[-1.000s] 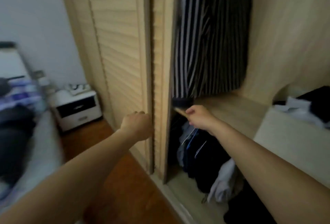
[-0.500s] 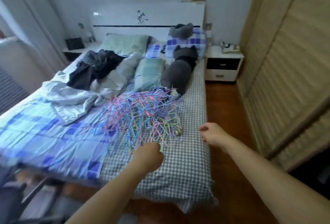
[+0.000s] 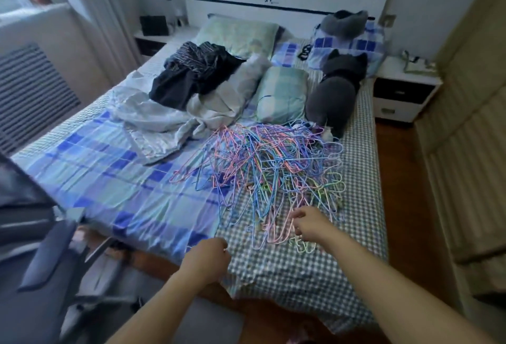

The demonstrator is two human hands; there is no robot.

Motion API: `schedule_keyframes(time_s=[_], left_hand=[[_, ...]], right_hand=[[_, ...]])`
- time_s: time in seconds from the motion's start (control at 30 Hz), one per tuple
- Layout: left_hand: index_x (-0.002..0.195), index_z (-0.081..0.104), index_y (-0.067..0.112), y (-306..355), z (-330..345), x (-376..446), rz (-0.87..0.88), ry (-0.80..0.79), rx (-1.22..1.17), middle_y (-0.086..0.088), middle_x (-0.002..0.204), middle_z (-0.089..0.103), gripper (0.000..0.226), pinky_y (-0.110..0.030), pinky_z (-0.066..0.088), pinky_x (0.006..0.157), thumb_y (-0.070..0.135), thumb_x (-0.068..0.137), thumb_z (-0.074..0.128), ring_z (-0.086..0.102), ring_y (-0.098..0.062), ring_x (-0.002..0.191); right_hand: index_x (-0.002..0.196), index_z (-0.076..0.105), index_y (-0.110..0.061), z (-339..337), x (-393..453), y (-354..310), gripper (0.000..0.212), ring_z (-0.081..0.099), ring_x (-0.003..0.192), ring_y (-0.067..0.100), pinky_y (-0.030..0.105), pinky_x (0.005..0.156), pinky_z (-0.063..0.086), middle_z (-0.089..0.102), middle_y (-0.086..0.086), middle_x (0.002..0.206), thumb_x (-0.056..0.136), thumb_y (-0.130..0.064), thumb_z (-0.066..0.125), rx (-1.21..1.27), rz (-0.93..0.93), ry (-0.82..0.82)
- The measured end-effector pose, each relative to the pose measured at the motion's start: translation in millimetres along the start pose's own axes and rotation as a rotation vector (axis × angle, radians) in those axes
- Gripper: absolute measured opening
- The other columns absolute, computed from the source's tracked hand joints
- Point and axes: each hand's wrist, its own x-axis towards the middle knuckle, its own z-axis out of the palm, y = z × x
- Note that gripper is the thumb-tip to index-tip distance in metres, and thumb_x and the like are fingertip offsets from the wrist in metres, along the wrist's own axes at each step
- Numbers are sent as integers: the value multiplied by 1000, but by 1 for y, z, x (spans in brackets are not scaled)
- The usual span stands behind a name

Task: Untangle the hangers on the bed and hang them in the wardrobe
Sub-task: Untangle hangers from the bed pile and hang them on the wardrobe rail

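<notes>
A tangled pile of thin wire hangers in pink, blue, green and purple lies on the checked sheet of the bed, near its right side. My right hand is at the pile's near edge, fingers bent down among the pastel hangers; whether it grips one I cannot tell. My left hand hovers over the foot edge of the bed, left of the pile, fingers loosely curled and holding nothing. The wardrobe with slatted wooden doors stands along the right.
Crumpled dark clothes, a pale sheet, pillows and a grey plush toy lie beyond the pile. A white nightstand stands between bed and wardrobe. A dark chair is at the lower left. A strip of wooden floor runs beside the bed.
The view swung from the open wardrobe to the bed. Both hands left the wardrobe; the right hand has reached the near edge of the hanger pile, the left trails near the bed's foot.
</notes>
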Motion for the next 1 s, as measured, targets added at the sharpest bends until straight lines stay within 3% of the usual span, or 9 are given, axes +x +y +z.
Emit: schedule_keyframes(time_s=[0.17, 0.37, 0.5, 0.57, 0.63, 0.7, 0.87, 0.93, 1.0], left_hand=[[104, 65, 20, 30, 4, 47, 33, -90, -65, -5, 105, 71, 28, -31, 47, 73, 33, 89, 45, 66, -24, 93], [92, 63, 12, 50, -12, 93, 11, -141, -134, -9, 89, 67, 23, -27, 42, 62, 25, 88, 45, 53, -12, 68], [78, 48, 34, 50, -21, 115, -32, -121, -106, 8, 92, 59, 16, -27, 44, 73, 26, 91, 46, 52, -13, 80], [101, 65, 34, 55, -25, 127, -6, -83, -96, 8, 107, 69, 20, -27, 49, 82, 26, 93, 48, 62, -13, 92], [127, 63, 27, 68, -34, 158, 60, -32, -92, 6, 124, 67, 33, -26, 49, 88, 25, 97, 49, 63, -13, 107], [134, 59, 21, 85, -45, 191, 150, 51, -119, 0, 133, 62, 37, -30, 48, 93, 22, 97, 51, 60, -18, 114], [150, 35, 20, 146, -68, 324, 437, 249, 143, -16, 156, 28, 62, -49, 27, 118, 29, 94, 57, 26, -36, 144], [156, 18, 26, 173, -84, 379, 474, 300, 244, -15, 164, 8, 74, -51, 8, 120, 28, 92, 56, 7, -39, 151], [156, 11, 32, 189, -98, 423, 477, 282, 355, -15, 165, -1, 80, -54, 5, 120, 25, 90, 54, 2, -40, 151]], right_hand=[[98, 64, -15, -24, 45, 1, 14, 63, 79, 27, 36, 65, 49, 67, 12, 96, 95, -9, 52, 60, 72, 29], [110, 64, 9, -41, 110, -19, 28, 53, 73, 25, 36, 63, 42, 58, 13, 84, 91, -1, 45, 140, 92, 30], [112, 63, -10, -39, 132, -27, 23, 66, 81, 18, 30, 64, 52, 62, 6, 110, 98, -2, 46, 171, 108, -38], [113, 63, -11, -40, 143, -21, 22, 67, 84, 18, 31, 67, 54, 63, 6, 114, 99, -3, 48, 201, 118, -44], [102, 65, -13, -46, 163, -13, 18, 66, 81, 21, 35, 70, 56, 67, 11, 105, 97, -3, 50, 274, 150, -3], [97, 66, -13, -57, 173, -8, 18, 65, 76, 22, 36, 65, 53, 68, 12, 96, 97, -3, 51, 330, 191, 59], [99, 66, -7, -80, 175, 13, 13, 63, 77, 23, 29, 57, 47, 70, 17, 101, 96, -1, 55, 513, 334, 227], [98, 68, -6, -87, 172, 21, 15, 63, 76, 27, 35, 63, 48, 69, 16, 94, 95, 1, 55, 566, 388, 291], [92, 68, -3, -92, 171, 30, 17, 59, 70, 28, 36, 63, 45, 64, 13, 82, 96, 1, 52, 579, 422, 354]])
